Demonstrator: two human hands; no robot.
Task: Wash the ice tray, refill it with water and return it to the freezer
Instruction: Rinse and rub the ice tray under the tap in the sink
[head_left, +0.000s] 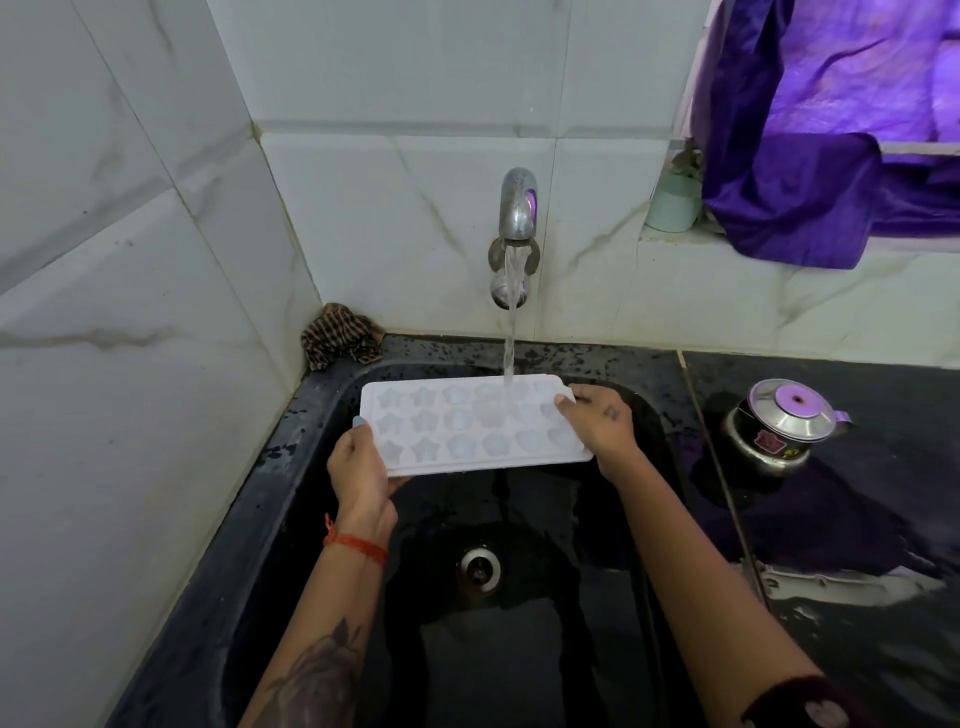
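Over the black stone sink (291, 519) set into the dark wet counter (831, 519), you hold the white plastic ice tray with star and shell moulds (467, 431) level, its long axis running left to right between your hands. Your left hand (358, 467) grips the left short end, fingers curled underneath; your right hand (597, 421) pinches the right end. Water from the steel wall tap (516, 205) falls right of the tray's middle, nearer your right hand.
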